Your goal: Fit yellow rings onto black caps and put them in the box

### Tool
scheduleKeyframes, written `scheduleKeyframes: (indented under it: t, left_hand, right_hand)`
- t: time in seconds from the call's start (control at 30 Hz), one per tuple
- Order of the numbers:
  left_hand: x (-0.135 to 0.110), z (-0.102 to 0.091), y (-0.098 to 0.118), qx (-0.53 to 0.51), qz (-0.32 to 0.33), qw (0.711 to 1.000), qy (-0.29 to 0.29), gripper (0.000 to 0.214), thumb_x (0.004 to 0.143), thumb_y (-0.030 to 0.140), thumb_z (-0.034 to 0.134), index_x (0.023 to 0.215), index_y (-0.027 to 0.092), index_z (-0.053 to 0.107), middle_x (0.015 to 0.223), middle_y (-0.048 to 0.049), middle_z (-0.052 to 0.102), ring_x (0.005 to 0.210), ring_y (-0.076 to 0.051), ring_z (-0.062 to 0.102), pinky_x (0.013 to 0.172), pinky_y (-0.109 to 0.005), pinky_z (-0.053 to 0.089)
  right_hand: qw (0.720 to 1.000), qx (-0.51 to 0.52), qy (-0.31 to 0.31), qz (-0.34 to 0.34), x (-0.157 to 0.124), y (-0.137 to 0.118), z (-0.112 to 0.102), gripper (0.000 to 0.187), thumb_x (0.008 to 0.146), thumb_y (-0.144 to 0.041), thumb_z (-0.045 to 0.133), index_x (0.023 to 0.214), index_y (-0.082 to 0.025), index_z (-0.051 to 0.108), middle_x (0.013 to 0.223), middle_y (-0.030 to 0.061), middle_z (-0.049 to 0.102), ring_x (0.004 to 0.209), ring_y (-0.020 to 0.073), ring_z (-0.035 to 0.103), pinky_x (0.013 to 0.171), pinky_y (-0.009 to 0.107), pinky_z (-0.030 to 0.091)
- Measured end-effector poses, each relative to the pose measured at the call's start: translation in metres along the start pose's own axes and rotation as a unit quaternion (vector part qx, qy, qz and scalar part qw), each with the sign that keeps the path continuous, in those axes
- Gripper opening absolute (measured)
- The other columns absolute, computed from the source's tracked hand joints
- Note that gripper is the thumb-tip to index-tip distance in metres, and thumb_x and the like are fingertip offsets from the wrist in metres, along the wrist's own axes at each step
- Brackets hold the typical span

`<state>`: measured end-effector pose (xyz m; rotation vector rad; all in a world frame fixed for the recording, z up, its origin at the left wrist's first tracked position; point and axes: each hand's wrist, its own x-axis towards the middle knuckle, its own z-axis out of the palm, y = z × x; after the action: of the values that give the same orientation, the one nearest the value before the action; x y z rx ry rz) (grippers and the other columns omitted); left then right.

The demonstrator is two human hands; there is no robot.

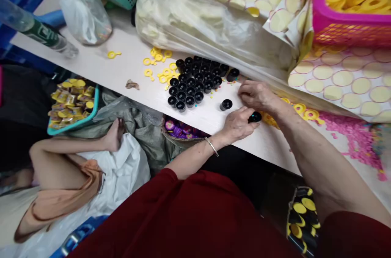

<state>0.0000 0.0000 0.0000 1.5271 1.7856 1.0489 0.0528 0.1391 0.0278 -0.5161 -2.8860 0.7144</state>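
Black cups (195,81) stood packed in tight rows on the pale table (128,66), just beyond our hands, with one lone cup (226,104) set apart between the rows and our fingers. Our left hand (238,124) was closed on a small black cup (255,117), pinched at the fingertips just beside the right hand (258,94), which lay curled, fingers bent down on the tabletop; whether it gripped anything we could not tell. A bracelet (211,146) sat on the left wrist.

We judged the risks plain: the rows stood mouth-up and touching, so a knock from either knuckle could have toppled several at once, and the lone cup lay close enough to be swept aside. Yellow rings (160,64) scattered past the rows, and more of them under the right forearm, could have been dragged along by a sliding arm. Pink bits (357,144) spread to the right of the forearm.

Room was tight. The near table edge ran just under the left wrist, with a bag of purple pieces (180,128) below it, where a dropped cup would likely have landed. Beyond the hands a clear plastic bag (207,26) crowded the rows; open board lay only to the left of them. Another person's leg (73,150) rested well off to the left, below the table.
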Motion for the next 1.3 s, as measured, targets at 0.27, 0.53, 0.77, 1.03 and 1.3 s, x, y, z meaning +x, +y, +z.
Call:
scheduleKeyframes:
  t: [0.27, 0.53, 0.77, 1.03, 1.3]
  left_hand:
    - [0.000, 0.000, -0.005, -0.022, 0.015, 1.000, 0.015, 0.018, 0.071, 0.025, 0.068, 0.087, 0.019, 0.062, 0.085, -0.0008, 0.060, 0.082, -0.015, 0.056, 0.075, -0.026, 0.045]
    - [0.003, 0.003, -0.008, -0.035, 0.015, 0.999, 0.033, 0.017, 0.069, 0.023, 0.067, 0.085, 0.020, 0.063, 0.080, -0.0001, 0.060, 0.077, -0.015, 0.057, 0.071, -0.027, 0.046]
    - [0.002, -0.002, -0.005, -0.049, 0.030, 0.997, 0.044, 0.018, 0.069, 0.016, 0.059, 0.086, 0.020, 0.064, 0.080, -0.0009, 0.062, 0.075, -0.015, 0.058, 0.069, -0.026, 0.046]
    - [0.006, -0.001, -0.005, -0.038, 0.032, 0.997, 0.053, 0.012, 0.070, 0.020, 0.059, 0.080, 0.018, 0.064, 0.071, 0.0010, 0.059, 0.067, -0.013, 0.054, 0.063, -0.024, 0.043]
    - [0.005, 0.000, -0.005, -0.077, 0.087, 0.992, -0.040, 0.022, 0.061, 0.024, 0.072, 0.081, 0.019, 0.065, 0.076, 0.0013, 0.060, 0.066, -0.012, 0.054, 0.062, -0.024, 0.044]
  right_hand:
    - [0.997, 0.001, 0.000, 0.075, 0.000, -0.013, -0.007, 0.016, 0.064, -0.013, 0.044, 0.056, -0.015, 0.057, 0.064, 0.0041, 0.055, 0.058, 0.0120, 0.045, 0.059, 0.026, 0.036]
    - [0.953, 0.192, 0.184, 0.142, -0.048, -0.031, -0.023, 0.009, 0.062, -0.018, 0.050, 0.061, -0.017, 0.059, 0.066, 0.0004, 0.058, 0.065, 0.0130, 0.053, 0.064, 0.025, 0.042]
    - [0.935, 0.223, 0.237, 0.140, -0.080, -0.059, 0.003, 0.009, 0.069, -0.018, 0.053, 0.067, -0.019, 0.062, 0.069, 0.0011, 0.058, 0.068, 0.0136, 0.055, 0.066, 0.028, 0.045]
    - [0.928, 0.131, 0.319, 0.144, -0.079, -0.065, 0.022, 0.015, 0.079, -0.017, 0.046, 0.073, -0.019, 0.060, 0.081, 0.0049, 0.059, 0.080, 0.0152, 0.056, 0.076, 0.029, 0.046]
    - [0.779, -0.099, 0.391, 0.481, -0.146, -0.033, 0.030, 0.017, 0.081, -0.024, 0.045, 0.085, -0.019, 0.061, 0.093, 0.0112, 0.060, 0.090, 0.0246, 0.049, 0.077, 0.036, 0.041]
